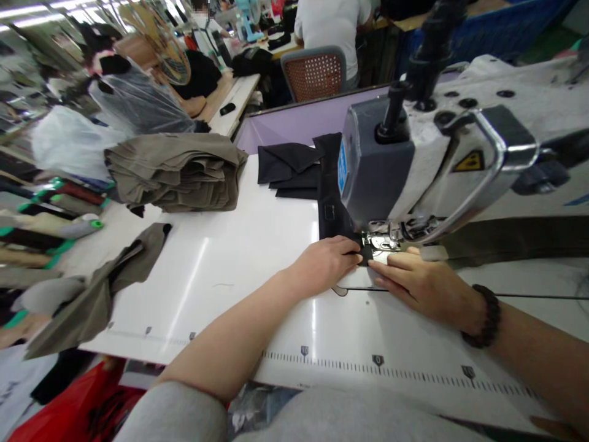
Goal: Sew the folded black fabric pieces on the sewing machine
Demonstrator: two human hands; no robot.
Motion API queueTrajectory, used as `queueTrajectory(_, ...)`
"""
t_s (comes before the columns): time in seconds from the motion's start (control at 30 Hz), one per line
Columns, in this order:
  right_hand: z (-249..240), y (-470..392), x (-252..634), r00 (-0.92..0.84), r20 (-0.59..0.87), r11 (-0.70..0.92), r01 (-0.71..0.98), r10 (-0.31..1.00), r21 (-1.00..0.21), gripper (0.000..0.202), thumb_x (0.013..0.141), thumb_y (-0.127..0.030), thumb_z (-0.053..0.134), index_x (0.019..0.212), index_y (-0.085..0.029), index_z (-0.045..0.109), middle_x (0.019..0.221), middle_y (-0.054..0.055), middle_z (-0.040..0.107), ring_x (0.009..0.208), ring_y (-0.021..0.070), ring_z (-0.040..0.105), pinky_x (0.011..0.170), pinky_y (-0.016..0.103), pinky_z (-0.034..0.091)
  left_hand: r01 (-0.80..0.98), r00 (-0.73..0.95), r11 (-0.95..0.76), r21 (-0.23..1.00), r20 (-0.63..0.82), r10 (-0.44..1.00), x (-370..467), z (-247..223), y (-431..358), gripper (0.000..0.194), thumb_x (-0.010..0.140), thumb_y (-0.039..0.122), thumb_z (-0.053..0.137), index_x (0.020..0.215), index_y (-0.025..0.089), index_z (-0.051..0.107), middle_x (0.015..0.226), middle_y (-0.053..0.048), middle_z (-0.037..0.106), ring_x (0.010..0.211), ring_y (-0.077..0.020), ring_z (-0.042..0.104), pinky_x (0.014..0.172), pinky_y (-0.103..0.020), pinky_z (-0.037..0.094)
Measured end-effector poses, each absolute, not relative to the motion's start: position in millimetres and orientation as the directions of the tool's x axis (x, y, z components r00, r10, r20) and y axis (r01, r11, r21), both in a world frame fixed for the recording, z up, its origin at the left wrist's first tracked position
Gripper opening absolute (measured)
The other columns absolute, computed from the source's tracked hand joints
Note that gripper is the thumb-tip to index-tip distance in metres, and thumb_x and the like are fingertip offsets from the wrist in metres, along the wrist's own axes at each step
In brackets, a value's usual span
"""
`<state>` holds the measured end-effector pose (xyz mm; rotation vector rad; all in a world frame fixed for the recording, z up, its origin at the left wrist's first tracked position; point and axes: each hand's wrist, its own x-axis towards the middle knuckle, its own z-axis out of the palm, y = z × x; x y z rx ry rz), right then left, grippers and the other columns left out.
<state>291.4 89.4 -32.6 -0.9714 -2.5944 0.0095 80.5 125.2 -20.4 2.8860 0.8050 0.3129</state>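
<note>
A black fabric piece point(329, 205) lies under the head of the sewing machine point(377, 159), its near end at the presser foot point(381, 241). My left hand point(324, 264) rests on that end just left of the foot, fingers together and pressing the cloth down. On the right of the foot, my right hand point(421, 282) lies low with fingers stretched out and slightly apart, its fingertips touching the cloth's edge. More folded black pieces point(289, 166) lie behind, beside the machine head.
A stack of olive-brown fabric point(179, 172) stands at the back left of the white table point(248, 258). One olive piece point(101, 294) hangs over the left edge. Thread cones point(69, 227) lie further left. A person point(329, 31) sits beyond a chair point(315, 73).
</note>
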Motion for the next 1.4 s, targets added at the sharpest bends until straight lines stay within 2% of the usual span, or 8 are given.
queueTrajectory(0.3,-38,95,290,-0.610,0.279,0.661,0.735,0.742,-0.151,0.031,0.090,-0.032,0.037,0.106,-0.017,0.060,0.080,0.007,0.063,0.074,0.0161,0.056,0.064,0.028,0.040,0.554,0.779,-0.808,0.201,0.216,0.588,84,-24,139,0.019,0.088,0.021,0.049,0.094,0.011,0.064,0.103,-0.008,0.062,0.097,-0.0196,0.057,0.084,-0.031,0.050)
queueTrajectory(0.8,-36,94,288,-0.607,0.272,0.657,0.738,0.746,-0.154,0.031,0.090,-0.032,0.036,0.104,-0.019,0.060,0.077,0.006,0.062,0.071,0.0154,0.055,0.063,0.027,0.039,0.574,0.758,-0.794,0.203,0.235,0.608,85,-29,144,0.018,0.088,0.021,0.049,0.095,0.012,0.062,0.098,-0.008,0.061,0.094,-0.0197,0.057,0.081,-0.032,0.050)
queueTrajectory(1.0,-37,95,289,-0.603,0.244,0.646,0.744,0.759,-0.170,0.031,0.090,-0.032,0.035,0.106,-0.020,0.060,0.078,0.006,0.062,0.070,0.0149,0.054,0.062,0.026,0.039,0.576,0.759,-0.795,0.189,0.237,0.606,86,-28,145,0.020,0.089,0.022,0.047,0.091,0.011,0.063,0.088,-0.007,0.061,0.089,-0.0191,0.057,0.079,-0.030,0.050)
queueTrajectory(1.3,-41,95,290,-0.595,0.235,0.638,0.743,0.768,-0.202,0.031,0.090,-0.033,0.038,0.107,-0.019,0.059,0.080,0.006,0.061,0.071,0.0149,0.054,0.063,0.026,0.038,0.578,0.758,-0.791,0.200,0.227,0.611,85,-27,145,0.019,0.088,0.022,0.047,0.093,0.012,0.063,0.087,-0.006,0.061,0.089,-0.0190,0.057,0.078,-0.030,0.050)
queueTrajectory(1.4,-44,95,291,-0.606,0.247,0.652,0.732,0.756,-0.200,0.031,0.090,-0.033,0.038,0.108,-0.017,0.058,0.077,0.005,0.060,0.069,0.0150,0.052,0.063,0.027,0.038,0.575,0.768,-0.797,0.187,0.212,0.604,85,-27,143,0.020,0.089,0.022,0.046,0.096,0.012,0.062,0.095,-0.008,0.061,0.094,-0.0196,0.057,0.081,-0.031,0.050)
